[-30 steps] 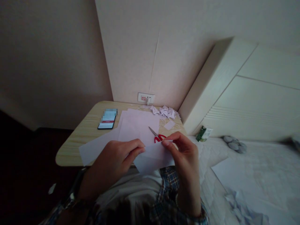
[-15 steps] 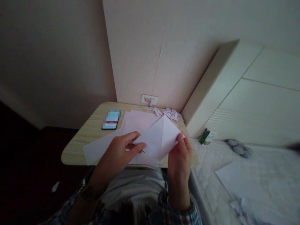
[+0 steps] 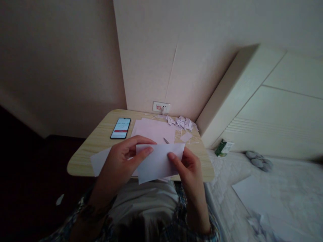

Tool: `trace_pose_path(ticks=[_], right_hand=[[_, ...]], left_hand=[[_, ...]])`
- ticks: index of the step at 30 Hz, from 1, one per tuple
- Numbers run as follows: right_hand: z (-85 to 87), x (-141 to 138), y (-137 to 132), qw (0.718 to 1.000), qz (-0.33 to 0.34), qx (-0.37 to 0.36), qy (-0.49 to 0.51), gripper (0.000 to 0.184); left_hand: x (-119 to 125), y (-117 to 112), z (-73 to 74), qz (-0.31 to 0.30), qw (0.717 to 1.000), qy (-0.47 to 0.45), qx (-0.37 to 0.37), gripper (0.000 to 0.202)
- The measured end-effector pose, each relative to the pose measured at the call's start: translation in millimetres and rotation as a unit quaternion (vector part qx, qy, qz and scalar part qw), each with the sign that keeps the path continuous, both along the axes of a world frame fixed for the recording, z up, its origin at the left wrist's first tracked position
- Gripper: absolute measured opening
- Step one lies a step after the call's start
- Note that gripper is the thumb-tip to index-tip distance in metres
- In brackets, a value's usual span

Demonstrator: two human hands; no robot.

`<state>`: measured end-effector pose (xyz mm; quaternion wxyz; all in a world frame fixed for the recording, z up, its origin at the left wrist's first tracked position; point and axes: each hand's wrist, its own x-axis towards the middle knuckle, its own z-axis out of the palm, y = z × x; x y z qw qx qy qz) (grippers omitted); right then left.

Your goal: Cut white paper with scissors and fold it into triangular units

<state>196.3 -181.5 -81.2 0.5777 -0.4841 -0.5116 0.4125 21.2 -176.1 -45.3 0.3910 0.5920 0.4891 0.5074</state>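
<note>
A small white sheet of paper [image 3: 159, 164] is held up over the near edge of the table, its top edge about level. My left hand [image 3: 128, 156] pinches it at the upper left, thumb on the face and fingers behind. At the right side my right hand [image 3: 189, 168] grips it the same way, its thumb on the face. Behind it lies a stack of white paper [image 3: 153, 129], partly hidden by the held sheet. The tip of a dark pointed tool [image 3: 166, 140] shows above the sheet; its kind is hidden.
On the wooden table [image 3: 83, 159] are a phone [image 3: 120, 128], folded paper pieces [image 3: 185, 123], a paper scrap [image 3: 186, 136] and another sheet [image 3: 99, 159]. A wall socket [image 3: 161, 107] is behind. To the right, a bed [image 3: 224, 181] bears a green-white box [image 3: 224, 148] and loose paper [image 3: 259, 193].
The paper has turned from a diamond-like tilt with a visible crease to a level rectangle, lower down. My right hand has shifted its hold, and the pointed tool and paper scrap have come into view.
</note>
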Motion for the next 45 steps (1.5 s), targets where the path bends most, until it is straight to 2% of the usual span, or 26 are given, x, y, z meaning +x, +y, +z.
trace_pose_path(ticks=[4, 5, 6, 8, 11, 13, 16, 19, 24, 27, 29, 32, 35, 37, 41, 43, 45], right_hand=[[-2.7, -5, -3, 0.998, -0.036, 0.051, 0.019, 0.008], [-2.6, -5, -3, 0.995, -0.05, 0.087, 0.026, 0.003], [-2.2, -4, -3, 0.989, -0.06, 0.134, 0.029, 0.005], [-1.5, -2, -2, 0.967, -0.076, 0.242, 0.009, 0.017], [-2.9, 2, -1, 0.924, -0.106, 0.359, -0.074, 0.021], [-5.6, 4, -1, 0.913, -0.115, 0.376, -0.106, 0.019], [-8.6, 5, 1, 0.919, -0.1, 0.37, -0.095, 0.017], [-7.1, 4, 1, 0.937, -0.082, 0.328, -0.082, 0.018], [-3.4, 5, -1, 0.982, -0.109, 0.147, 0.047, 0.027], [-5.6, 8, 1, 0.993, -0.046, 0.05, 0.097, 0.044], [-7.5, 6, 3, 0.994, -0.021, 0.011, 0.11, 0.038], [-9.0, 0, 5, 0.988, -0.04, 0.005, 0.151, 0.021], [-7.5, -1, 3, 0.983, -0.039, -0.003, 0.179, 0.016], [-4.0, 4, 2, 0.988, -0.016, -0.021, 0.152, 0.015], [6.6, 18, -2, 0.996, 0.057, -0.053, 0.051, 0.016], [10.5, 21, -3, 0.996, 0.062, -0.045, 0.049, 0.016], [12.0, 20, -3, 0.997, 0.038, -0.026, 0.067, 0.017]], left_hand=[[6, -3, 3.4, 0.031, 0.999, -0.037, -0.023, 0.017], [6, -2, 2.4, 0.031, 0.998, -0.055, -0.025, 0.02], [5, 0, 0.6, 0.032, 0.996, -0.076, -0.021, 0.025], [2, 4, -4.1, 0.033, 0.992, -0.123, -0.012, 0.033], [-3, 7, -10.0, 0.007, 0.978, -0.191, -0.085, 0.047], [-4, 6, -10.6, -0.034, 0.963, -0.219, -0.151, 0.058], [-3, 0, -6.5, -0.065, 0.953, -0.214, -0.204, 0.076], [-3, -3, -3.4, -0.061, 0.96, -0.185, -0.202, 0.085], [-5, 1, -9.8, -0.02, 0.985, -0.113, -0.132, 0.08], [-2, 0, -8.4, -0.064, 0.983, -0.091, -0.146, 0.069], [0, -4, -3.9, -0.096, 0.976, -0.096, -0.168, 0.06], [1, -5, 0.4, -0.099, 0.974, -0.102, -0.178, 0.055], [-2, 2, -2.1, -0.097, 0.979, -0.077, -0.163, 0.035], [-4, 8, -5.0, -0.069, 0.986, -0.063, -0.14, 0.026], [-7, 13, -7.8, 0.04, 0.992, -0.083, -0.081, 0.032], [-9, 12, -8.8, 0.05, 0.993, -0.084, -0.063, 0.033], [-10, 12, -10.2, 0.027, 0.995, -0.074, -0.054, 0.032]])
